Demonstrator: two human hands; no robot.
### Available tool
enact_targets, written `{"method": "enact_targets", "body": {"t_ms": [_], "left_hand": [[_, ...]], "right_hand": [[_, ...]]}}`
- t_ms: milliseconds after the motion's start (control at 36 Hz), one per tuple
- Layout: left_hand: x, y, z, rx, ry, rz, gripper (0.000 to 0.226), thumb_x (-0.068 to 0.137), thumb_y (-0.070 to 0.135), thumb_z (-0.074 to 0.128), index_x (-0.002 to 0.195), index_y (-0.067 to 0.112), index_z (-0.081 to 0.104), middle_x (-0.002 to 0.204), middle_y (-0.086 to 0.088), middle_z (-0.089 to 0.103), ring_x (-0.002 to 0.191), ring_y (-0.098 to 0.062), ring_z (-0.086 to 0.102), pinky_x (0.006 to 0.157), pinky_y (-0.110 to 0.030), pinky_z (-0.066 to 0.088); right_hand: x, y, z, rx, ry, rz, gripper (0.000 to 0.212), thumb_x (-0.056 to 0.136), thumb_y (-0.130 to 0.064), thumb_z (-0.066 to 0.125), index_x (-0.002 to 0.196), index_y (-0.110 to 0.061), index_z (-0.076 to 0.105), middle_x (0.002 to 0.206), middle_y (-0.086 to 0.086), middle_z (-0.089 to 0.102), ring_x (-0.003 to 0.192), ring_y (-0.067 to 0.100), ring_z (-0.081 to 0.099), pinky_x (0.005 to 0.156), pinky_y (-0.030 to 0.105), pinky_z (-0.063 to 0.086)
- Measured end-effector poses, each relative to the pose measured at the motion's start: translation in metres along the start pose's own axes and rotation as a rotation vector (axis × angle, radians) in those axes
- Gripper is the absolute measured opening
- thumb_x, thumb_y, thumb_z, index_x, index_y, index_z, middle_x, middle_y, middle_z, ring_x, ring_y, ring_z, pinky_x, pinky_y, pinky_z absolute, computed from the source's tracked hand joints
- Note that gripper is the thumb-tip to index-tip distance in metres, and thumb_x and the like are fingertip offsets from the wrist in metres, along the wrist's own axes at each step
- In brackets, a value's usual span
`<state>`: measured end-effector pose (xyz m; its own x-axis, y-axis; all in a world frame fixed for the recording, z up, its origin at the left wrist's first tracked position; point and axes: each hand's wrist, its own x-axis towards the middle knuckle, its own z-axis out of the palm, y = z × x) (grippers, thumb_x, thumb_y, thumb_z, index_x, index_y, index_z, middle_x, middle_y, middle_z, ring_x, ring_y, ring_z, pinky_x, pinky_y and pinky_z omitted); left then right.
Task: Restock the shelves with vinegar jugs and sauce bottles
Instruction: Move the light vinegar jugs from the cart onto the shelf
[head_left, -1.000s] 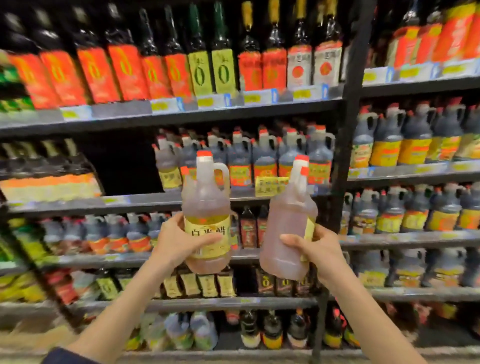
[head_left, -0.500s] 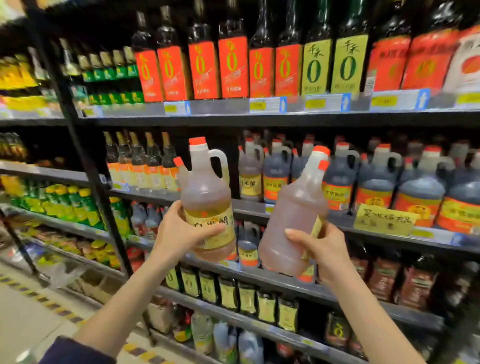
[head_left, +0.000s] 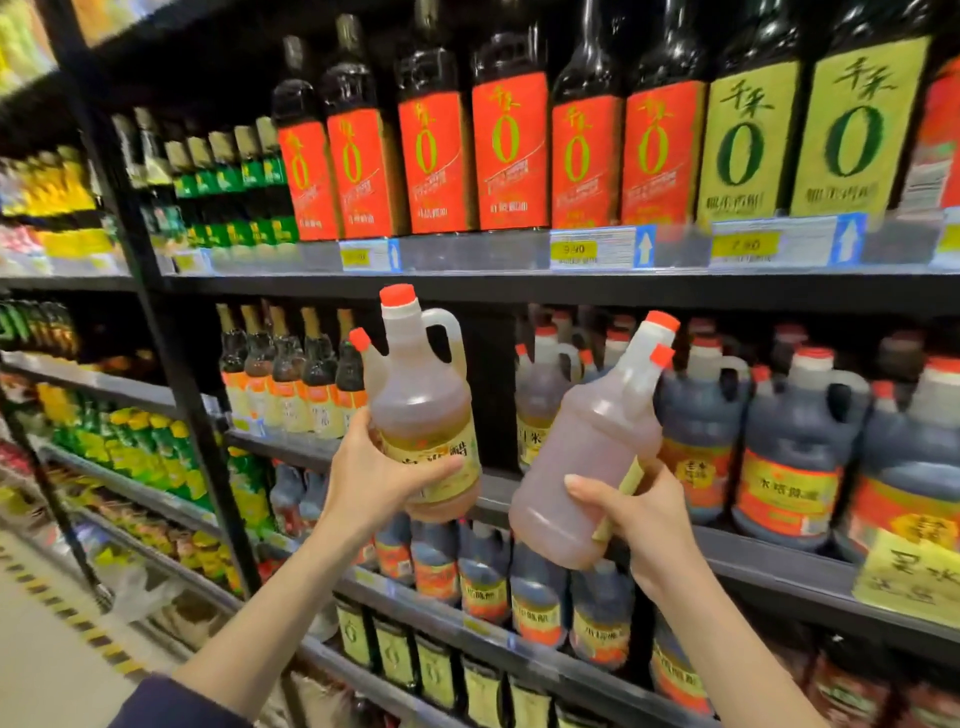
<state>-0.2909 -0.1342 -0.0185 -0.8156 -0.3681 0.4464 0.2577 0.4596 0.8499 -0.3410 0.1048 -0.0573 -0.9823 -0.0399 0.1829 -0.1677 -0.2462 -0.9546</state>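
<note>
My left hand (head_left: 371, 480) grips a pale amber vinegar jug (head_left: 421, 400) with a red cap and yellow label, held upright in front of a dark gap (head_left: 493, 389) on the middle shelf (head_left: 727, 551). My right hand (head_left: 631, 512) holds a second pale vinegar jug (head_left: 589, 447), tilted right with its plain back toward me. Its red cap nearly touches the dark vinegar jugs (head_left: 795, 447) standing on that shelf. One matching pale jug (head_left: 537, 395) stands at the gap's right side.
Tall sauce bottles with red and green labels (head_left: 509, 150) fill the top shelf. Slim bottles (head_left: 291, 384) stand left of the gap. Smaller dark jugs (head_left: 483, 577) line the shelf below. A black upright post (head_left: 171, 338) divides the bays; the aisle floor (head_left: 47, 654) lies at lower left.
The view has swung left and closer to the shelves. Both hands still hold their jugs, now raised level with the middle shelf's gap.
</note>
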Motion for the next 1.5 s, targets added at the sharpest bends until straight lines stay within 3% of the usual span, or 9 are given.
{"method": "enact_targets", "body": {"t_ms": [194, 333, 417, 611, 833, 1000, 1167, 1278, 1500], "left_hand": [[0.041, -0.019, 0.012, -0.014, -0.016, 0.085, 0.101, 0.037, 0.050, 0.091, 0.122, 0.013, 0.053, 0.111, 0.004, 0.064, 0.104, -0.010, 0.062, 0.088, -0.035, 0.054], [0.074, -0.043, 0.019, -0.023, -0.067, 0.175, 0.086, 0.038, 0.052, 0.085, 0.112, 0.037, 0.045, 0.110, 0.015, 0.061, 0.103, 0.002, 0.059, 0.081, -0.016, 0.050], [0.096, -0.057, 0.024, -0.009, -0.118, 0.223, 0.095, 0.041, 0.054, 0.086, 0.122, 0.031, 0.043, 0.116, 0.011, 0.061, 0.108, -0.003, 0.059, 0.085, -0.024, 0.050], [0.144, -0.090, 0.038, 0.014, -0.245, 0.248, 0.093, 0.047, 0.034, 0.094, 0.124, 0.027, 0.043, 0.111, 0.016, 0.059, 0.103, 0.006, 0.057, 0.074, -0.002, 0.044], [0.181, -0.125, 0.059, -0.005, -0.379, 0.184, 0.086, 0.048, 0.014, 0.093, 0.118, 0.021, 0.044, 0.095, 0.019, 0.057, 0.083, 0.015, 0.055, 0.064, -0.002, 0.045], [0.192, -0.139, 0.073, -0.038, -0.470, 0.121, 0.079, 0.051, 0.023, 0.094, 0.107, 0.033, 0.039, 0.092, 0.017, 0.059, 0.084, 0.006, 0.057, 0.064, -0.008, 0.044], [0.207, -0.156, 0.087, -0.090, -0.558, 0.035, 0.084, 0.043, 0.031, 0.095, 0.112, 0.029, 0.048, 0.097, 0.015, 0.063, 0.091, 0.000, 0.061, 0.072, -0.018, 0.049], [0.216, -0.163, 0.097, -0.159, -0.593, -0.017, 0.102, 0.022, 0.050, 0.091, 0.113, 0.028, 0.050, 0.102, 0.009, 0.066, 0.094, -0.010, 0.065, 0.079, -0.032, 0.054], [0.230, -0.168, 0.114, -0.191, -0.629, -0.018, 0.081, 0.041, 0.022, 0.096, 0.108, 0.027, 0.051, 0.097, 0.013, 0.064, 0.089, -0.005, 0.063, 0.077, -0.031, 0.053]], "right_hand": [[0.024, 0.011, 0.015, 0.031, 0.027, -0.031, 0.092, 0.034, -0.027, 0.090, 0.118, -0.015, 0.053, 0.105, 0.002, 0.067, 0.094, 0.015, 0.067, 0.064, 0.024, 0.055], [0.036, 0.018, 0.028, 0.049, 0.058, -0.073, 0.075, 0.042, -0.014, 0.084, 0.112, -0.019, 0.056, 0.102, 0.000, 0.069, 0.083, 0.006, 0.069, 0.060, 0.019, 0.055], [0.041, 0.022, 0.039, 0.049, 0.106, -0.080, 0.089, 0.037, -0.012, 0.092, 0.118, -0.014, 0.053, 0.103, 0.000, 0.068, 0.082, 0.004, 0.069, 0.059, 0.017, 0.054], [0.053, 0.032, 0.059, 0.042, 0.229, -0.082, 0.081, 0.043, -0.008, 0.091, 0.113, -0.020, 0.052, 0.103, 0.001, 0.067, 0.079, 0.003, 0.069, 0.056, 0.015, 0.053], [0.062, 0.044, 0.077, 0.010, 0.365, -0.110, 0.105, 0.026, -0.032, 0.086, 0.124, -0.018, 0.051, 0.110, 0.002, 0.067, 0.091, 0.010, 0.069, 0.064, 0.020, 0.056], [0.059, 0.049, 0.086, -0.050, 0.435, -0.094, 0.106, 0.027, -0.034, 0.087, 0.125, -0.017, 0.051, 0.112, 0.002, 0.067, 0.094, 0.011, 0.068, 0.064, 0.020, 0.056], [0.056, 0.053, 0.091, -0.112, 0.507, -0.071, 0.122, 0.013, -0.047, 0.092, 0.124, -0.017, 0.051, 0.113, 0.004, 0.066, 0.103, 0.021, 0.065, 0.084, 0.042, 0.057], [0.057, 0.053, 0.093, -0.123, 0.530, -0.076, 0.114, 0.019, -0.042, 0.092, 0.123, -0.017, 0.052, 0.113, 0.005, 0.066, 0.102, 0.021, 0.065, 0.085, 0.044, 0.056], [0.059, 0.051, 0.095, -0.126, 0.544, -0.070, 0.102, 0.027, -0.037, 0.087, 0.121, -0.019, 0.052, 0.110, 0.003, 0.067, 0.101, 0.019, 0.066, 0.084, 0.042, 0.057]]}}
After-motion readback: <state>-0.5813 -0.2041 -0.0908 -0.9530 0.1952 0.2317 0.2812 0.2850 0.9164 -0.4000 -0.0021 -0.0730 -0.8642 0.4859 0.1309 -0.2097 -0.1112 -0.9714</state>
